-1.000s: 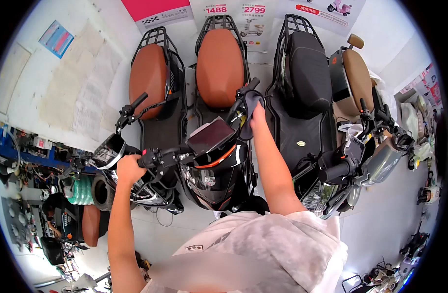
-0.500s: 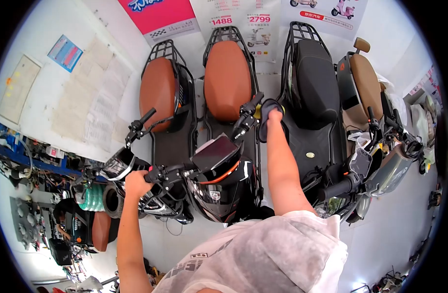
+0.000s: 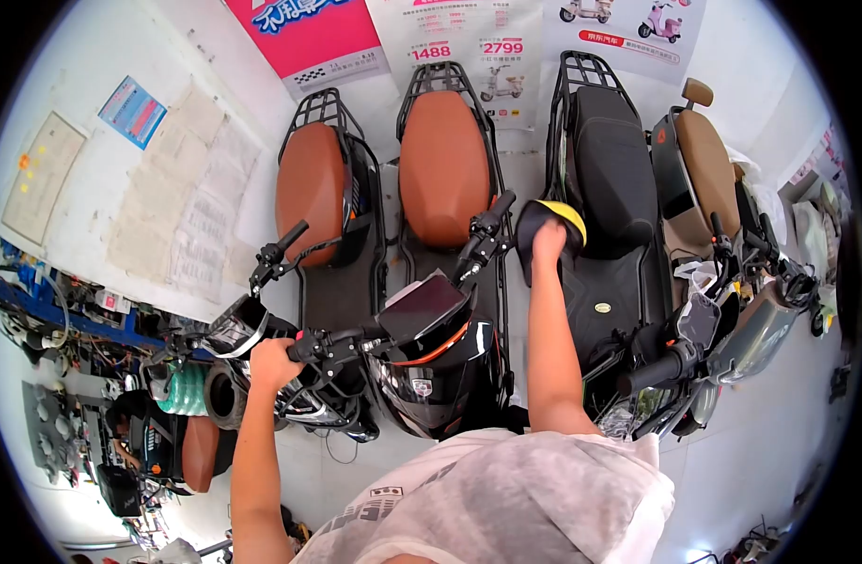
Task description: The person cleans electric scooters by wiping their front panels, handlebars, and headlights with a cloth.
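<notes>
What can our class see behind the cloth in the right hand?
Past the cloth, the black seat and pale floor show; whatever the cloth and right hand cover cannot be seen.

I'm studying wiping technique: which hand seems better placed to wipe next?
Right, probably: the right hand holds the dark-and-yellow cloth, while the left hand is on the handlebar.

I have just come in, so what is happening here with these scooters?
A person stands at the front of a black scooter with a brown seat. The left hand is closed on one end of its handlebar. The right hand holds what looks like a dark and yellow cloth, out beside the handlebar's other end and apparently not touching it. Another brown-seated scooter and a black-seated one stand on either side.
</notes>
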`<state>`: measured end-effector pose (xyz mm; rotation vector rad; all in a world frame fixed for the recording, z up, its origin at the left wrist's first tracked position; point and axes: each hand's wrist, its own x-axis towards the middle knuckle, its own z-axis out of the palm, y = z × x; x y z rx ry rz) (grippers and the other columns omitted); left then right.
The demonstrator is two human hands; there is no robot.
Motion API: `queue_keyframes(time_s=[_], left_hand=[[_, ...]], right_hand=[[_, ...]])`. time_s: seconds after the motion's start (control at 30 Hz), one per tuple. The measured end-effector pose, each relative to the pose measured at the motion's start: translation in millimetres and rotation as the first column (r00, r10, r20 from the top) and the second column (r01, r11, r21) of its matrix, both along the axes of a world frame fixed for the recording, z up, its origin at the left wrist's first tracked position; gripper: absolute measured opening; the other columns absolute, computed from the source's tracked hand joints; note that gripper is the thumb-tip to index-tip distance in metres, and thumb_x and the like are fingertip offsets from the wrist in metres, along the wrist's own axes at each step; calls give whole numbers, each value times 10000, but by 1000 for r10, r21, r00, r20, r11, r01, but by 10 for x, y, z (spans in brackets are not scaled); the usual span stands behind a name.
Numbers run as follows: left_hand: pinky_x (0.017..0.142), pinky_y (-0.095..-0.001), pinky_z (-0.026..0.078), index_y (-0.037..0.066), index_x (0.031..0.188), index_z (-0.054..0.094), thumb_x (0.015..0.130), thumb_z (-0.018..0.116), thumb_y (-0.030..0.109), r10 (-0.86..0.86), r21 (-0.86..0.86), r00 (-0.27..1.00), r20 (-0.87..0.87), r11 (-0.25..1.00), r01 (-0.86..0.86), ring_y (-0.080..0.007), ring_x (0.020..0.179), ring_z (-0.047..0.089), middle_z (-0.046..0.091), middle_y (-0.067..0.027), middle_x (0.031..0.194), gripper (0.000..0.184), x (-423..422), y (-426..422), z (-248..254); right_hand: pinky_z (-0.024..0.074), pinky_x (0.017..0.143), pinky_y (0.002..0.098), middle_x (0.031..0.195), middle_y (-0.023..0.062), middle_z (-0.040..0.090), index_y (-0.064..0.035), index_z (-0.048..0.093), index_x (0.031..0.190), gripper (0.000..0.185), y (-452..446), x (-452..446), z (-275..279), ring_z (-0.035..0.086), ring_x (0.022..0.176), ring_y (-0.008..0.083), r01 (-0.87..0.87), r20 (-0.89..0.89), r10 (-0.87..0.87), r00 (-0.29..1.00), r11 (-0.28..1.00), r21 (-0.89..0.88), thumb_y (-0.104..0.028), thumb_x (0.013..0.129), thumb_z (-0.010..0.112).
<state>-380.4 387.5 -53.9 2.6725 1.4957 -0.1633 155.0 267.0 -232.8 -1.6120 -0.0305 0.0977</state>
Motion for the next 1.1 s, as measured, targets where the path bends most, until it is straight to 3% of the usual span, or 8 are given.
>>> queue_keyframes(time_s=[0.1,0.27,0.43,0.5,0.6,0.8,0.97,1.1], left_hand=[[790,-448,548,105,877,785,638,796,309,0,12,1000,-3,1000,0,-361,851,682,720,-159,814,314,-3,1,-9],[789,-446,547,101,873,782,635,798,305,-17,13,1000,-4,1000,17,-361,852,683,723,-156,821,314,2,-6,5],[769,-459,548,99,851,776,618,796,281,-49,66,999,20,997,48,-368,820,680,716,-155,792,296,-43,27,-60],[763,-460,550,100,843,773,614,791,269,-15,42,1000,12,999,15,-368,813,681,715,-158,786,285,-22,-2,-45],[748,-465,549,96,822,767,619,775,254,-24,43,999,22,999,23,-374,795,681,710,-163,774,257,15,-29,4],[740,-469,549,95,807,763,621,758,245,7,25,999,40,1000,-8,-386,784,679,701,-177,764,239,39,-83,31],[768,-457,553,113,869,784,622,766,262,20,21,1000,7,1000,-20,-378,804,684,711,-171,783,289,42,-109,68],[801,-457,555,129,892,794,622,771,295,28,25,999,-17,999,-28,-362,861,687,725,-163,830,318,12,-79,23]], right_hand=[[474,929,526,1054,400,620,145,656,971,509,126,1,300,594,1047,549,-335,81,375,923,890,-310,-302,991,413],[432,1081,496,1295,346,576,88,661,1181,572,689,-126,455,570,1224,467,-536,-112,659,744,488,-689,-368,1020,356],[448,1087,462,1401,298,536,53,644,1254,571,1271,216,-138,572,1271,405,-565,-244,617,748,401,-721,-412,999,433],[478,1055,449,1377,254,581,5,661,1259,506,1466,491,-478,596,1250,391,-649,-374,655,656,237,-722,-379,968,505],[497,1031,419,1320,224,634,-21,677,1247,435,1463,513,-255,618,1222,383,-684,-467,602,647,188,-705,-306,947,545],[499,1027,413,1295,220,651,-11,677,1240,433,1765,729,-751,630,1203,377,-668,-463,585,667,192,-719,-299,946,542],[468,1054,440,1296,259,633,46,681,1199,434,1392,544,-534,601,1231,396,-465,-137,473,870,697,-545,-290,948,570],[484,1029,466,1200,330,645,113,672,1120,474,1270,496,-401,616,1191,427,-262,-33,310,950,737,-624,-315,992,514]])
